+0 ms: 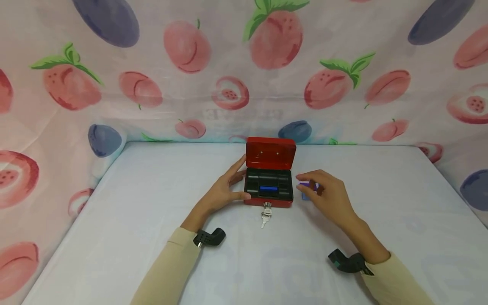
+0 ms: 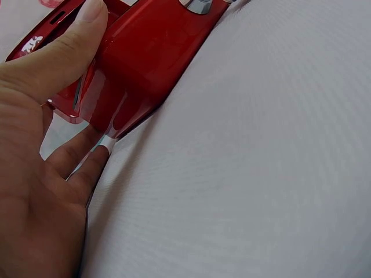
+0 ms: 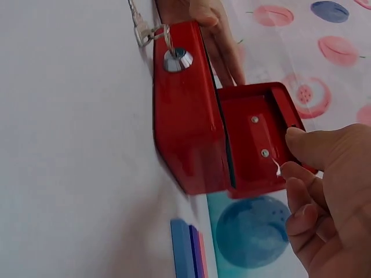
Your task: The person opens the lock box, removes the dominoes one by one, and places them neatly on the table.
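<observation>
A red cash box (image 1: 268,202) stands on the table with its lid (image 1: 270,153) raised. Inside lies a black tray (image 1: 251,186) with a blue bar-shaped piece (image 1: 268,189) in it. Keys (image 1: 266,216) hang from the front lock. My left hand (image 1: 220,192) holds the box's left side, its thumb (image 2: 69,49) over the front rim and fingers along the side. To the right of the box hovers my right hand (image 1: 328,192), thumb and index finger apart, holding nothing visible. Below its fingers lie stacked flat pieces (image 3: 184,249), blue, purple and pink, partly hidden in the head view.
White cloth (image 1: 244,262) covers the table. Behind it hangs a fruit-printed curtain (image 1: 228,55), which also runs along the sides. Black wrist cameras (image 1: 209,237) are strapped on both wrists, below beige sleeves (image 1: 167,267).
</observation>
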The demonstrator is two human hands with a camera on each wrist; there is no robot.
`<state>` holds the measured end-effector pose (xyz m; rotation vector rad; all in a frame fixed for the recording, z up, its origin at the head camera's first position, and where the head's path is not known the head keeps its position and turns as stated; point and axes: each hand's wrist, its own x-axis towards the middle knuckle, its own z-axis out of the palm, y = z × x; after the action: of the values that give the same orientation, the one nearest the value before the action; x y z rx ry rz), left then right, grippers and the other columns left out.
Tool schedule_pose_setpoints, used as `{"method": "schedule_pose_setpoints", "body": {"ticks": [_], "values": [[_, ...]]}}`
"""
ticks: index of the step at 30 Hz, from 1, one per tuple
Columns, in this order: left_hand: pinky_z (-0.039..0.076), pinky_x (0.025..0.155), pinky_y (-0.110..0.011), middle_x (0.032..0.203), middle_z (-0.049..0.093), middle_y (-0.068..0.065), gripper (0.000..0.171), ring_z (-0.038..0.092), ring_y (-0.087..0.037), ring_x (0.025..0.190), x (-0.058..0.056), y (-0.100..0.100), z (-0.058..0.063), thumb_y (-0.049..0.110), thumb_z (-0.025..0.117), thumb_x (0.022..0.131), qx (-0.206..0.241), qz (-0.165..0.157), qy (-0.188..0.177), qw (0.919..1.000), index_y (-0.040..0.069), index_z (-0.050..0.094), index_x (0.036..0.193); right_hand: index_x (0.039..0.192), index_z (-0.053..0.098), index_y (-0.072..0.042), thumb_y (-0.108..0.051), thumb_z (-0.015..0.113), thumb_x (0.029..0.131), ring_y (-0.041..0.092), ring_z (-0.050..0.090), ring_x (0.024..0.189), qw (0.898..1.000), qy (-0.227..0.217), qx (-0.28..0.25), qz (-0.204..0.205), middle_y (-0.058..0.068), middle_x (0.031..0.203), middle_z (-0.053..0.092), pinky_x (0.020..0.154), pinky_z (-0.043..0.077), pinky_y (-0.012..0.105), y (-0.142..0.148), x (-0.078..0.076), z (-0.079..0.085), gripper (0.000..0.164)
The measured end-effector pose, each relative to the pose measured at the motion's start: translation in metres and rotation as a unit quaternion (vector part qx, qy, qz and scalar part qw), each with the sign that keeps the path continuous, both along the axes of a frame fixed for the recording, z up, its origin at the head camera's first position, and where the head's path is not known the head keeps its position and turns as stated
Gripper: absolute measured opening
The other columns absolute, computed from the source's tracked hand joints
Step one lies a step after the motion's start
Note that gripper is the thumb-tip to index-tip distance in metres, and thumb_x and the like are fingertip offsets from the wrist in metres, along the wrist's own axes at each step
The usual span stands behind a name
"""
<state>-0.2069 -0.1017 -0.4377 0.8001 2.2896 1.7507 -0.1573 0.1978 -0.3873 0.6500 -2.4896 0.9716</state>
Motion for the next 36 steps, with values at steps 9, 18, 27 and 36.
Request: {"method": "schedule_pose_setpoints", "body": {"ticks": [9, 18, 27, 36], "values": [[0.028, 0.109, -0.052, 0.157, 0.019, -0.010, 0.101, 0.032, -0.037, 0.136, 0.013, 0.002, 0.025, 0.001, 0.078, 0.077, 0.004, -0.008, -0.014, 0.9999, 0.016, 0.015, 0.155, 0.099, 0.074, -0.010, -0.008, 0.080, 0.078, 0.012, 0.052, 0.072, 0.999, -0.029, 0.005, 0.041, 0.000, 0.096, 0.067, 0.058, 0.048, 0.031, -0.028, -0.009, -0.005, 0.022], [0.028, 0.109, -0.052, 0.156, 0.020, -0.011, 0.099, 0.033, -0.037, 0.135, 0.017, 0.002, 0.032, 0.001, 0.077, 0.078, -0.002, -0.007, -0.010, 0.9999, 0.014, 0.015, 0.155, 0.097, 0.076, -0.011, -0.014, 0.078, 0.081, 0.016, 0.058, 0.086, 0.996, -0.058, 0.029, 0.054, 0.000, 0.094, 0.062, 0.072, 0.053, 0.032, -0.049, -0.016, -0.009, 0.016], [0.028, 0.108, -0.054, 0.156, 0.020, -0.015, 0.099, 0.033, -0.042, 0.134, 0.018, 0.003, 0.034, 0.001, 0.077, 0.079, -0.006, -0.009, 0.001, 0.9999, 0.012, 0.014, 0.154, 0.095, 0.076, -0.011, -0.013, 0.078, 0.080, 0.013, 0.052, 0.074, 0.996, -0.056, 0.035, 0.059, -0.002, 0.088, 0.059, 0.060, 0.047, 0.026, -0.052, -0.016, -0.014, 0.016], [0.028, 0.108, -0.055, 0.156, 0.018, -0.015, 0.099, 0.033, -0.042, 0.134, 0.020, 0.003, 0.033, -0.001, 0.076, 0.078, -0.007, -0.008, 0.000, 0.9999, 0.012, 0.014, 0.154, 0.095, 0.076, -0.009, -0.015, 0.079, 0.080, 0.013, 0.055, 0.078, 0.996, -0.055, 0.047, 0.048, -0.002, 0.086, 0.057, 0.066, 0.052, 0.028, -0.055, -0.017, -0.018, 0.017]]}}
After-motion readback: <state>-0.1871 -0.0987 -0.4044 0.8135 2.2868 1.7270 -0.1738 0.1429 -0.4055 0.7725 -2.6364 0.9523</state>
